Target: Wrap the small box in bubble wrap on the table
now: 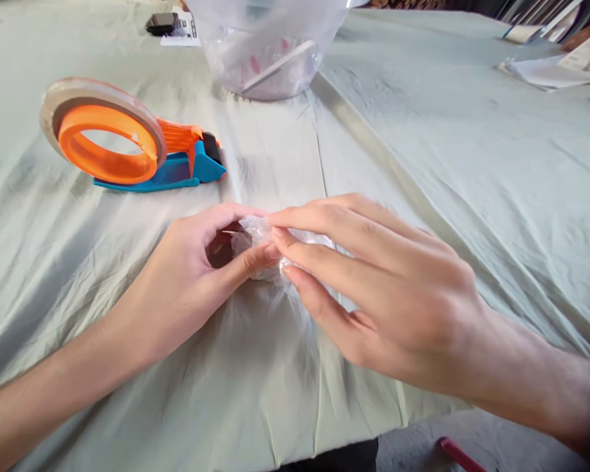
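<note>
Tape dispenser: An orange-and-blue dispenser (150, 147) loaded with a roll of tape rests on a surface (216, 413) draped in pale green cloth.
Black object: A small dark item (162, 24) sits beyond the dispenser, beside a printed card (189, 29).
Left hand: On the near side of the dispenser and slightly to its right, the person's left hand (187, 262) grasps clear plastic, thumb and index fingers curled around it.
Clear plastic: Crumpled, see-through film (255, 228) bunches between the two hands, nearer the person than the dispenser and to its right; what it may enclose cannot be made out.
Step in hand: The work appears to be folding or gathering the film; the next move seems to call for a steady left hold while loose edges are pressed flat.
Tub: A translucent container (330, 29) stands beyond the dispenser and to its right, a white strip (278, 67) showing through its wall.
Right hand: Well right of the dispenser and nearer the person, the right hand (398, 288) reaches in, fingers extended, tips touching the film; whether they pinch or merely press, one cannot tell.
Papers: White sheets (550, 72) lie far to the dispenser's right.
</note>
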Available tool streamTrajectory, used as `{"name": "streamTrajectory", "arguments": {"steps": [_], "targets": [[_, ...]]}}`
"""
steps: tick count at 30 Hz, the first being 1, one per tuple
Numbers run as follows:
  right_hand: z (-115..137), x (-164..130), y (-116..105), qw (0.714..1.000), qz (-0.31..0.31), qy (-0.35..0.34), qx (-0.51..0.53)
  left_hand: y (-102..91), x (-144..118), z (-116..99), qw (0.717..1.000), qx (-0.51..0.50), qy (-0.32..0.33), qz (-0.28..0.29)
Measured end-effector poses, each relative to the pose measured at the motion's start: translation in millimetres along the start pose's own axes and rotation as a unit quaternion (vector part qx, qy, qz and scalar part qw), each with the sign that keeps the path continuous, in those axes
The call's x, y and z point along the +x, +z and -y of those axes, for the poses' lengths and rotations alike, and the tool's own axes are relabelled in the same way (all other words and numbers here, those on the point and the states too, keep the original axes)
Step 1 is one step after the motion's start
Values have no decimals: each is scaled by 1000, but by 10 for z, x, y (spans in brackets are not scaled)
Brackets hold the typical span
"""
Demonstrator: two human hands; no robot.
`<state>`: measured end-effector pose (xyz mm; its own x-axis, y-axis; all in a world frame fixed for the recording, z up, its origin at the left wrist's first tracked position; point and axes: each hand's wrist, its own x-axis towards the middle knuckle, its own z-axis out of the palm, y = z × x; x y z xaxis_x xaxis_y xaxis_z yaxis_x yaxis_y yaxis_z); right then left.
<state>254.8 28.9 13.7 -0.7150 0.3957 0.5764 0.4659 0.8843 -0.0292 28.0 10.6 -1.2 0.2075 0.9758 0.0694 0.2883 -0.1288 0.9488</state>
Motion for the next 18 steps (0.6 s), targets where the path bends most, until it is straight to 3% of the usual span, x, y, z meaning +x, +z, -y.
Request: {"name": "streamTrajectory", "arguments": {"steps": [10,12,14,16,18], "targets": [[1,-36,-38,984,61,-102,-135,25,-43,-6,1000,24,11,12],[-22,-30,-59,992,58,-85,-75,34,-42,-1,999,37,3,9],[-80,-11,-83,996,43,-25,69,36,-31,-5,999,47,-11,7],[-153,16,-85,971,39,59,230,38,-16,-16,998,61,-16,-1],[-213,40,-45,934,30,142,325,47,-4,-23,996,81,5,-23]]}}
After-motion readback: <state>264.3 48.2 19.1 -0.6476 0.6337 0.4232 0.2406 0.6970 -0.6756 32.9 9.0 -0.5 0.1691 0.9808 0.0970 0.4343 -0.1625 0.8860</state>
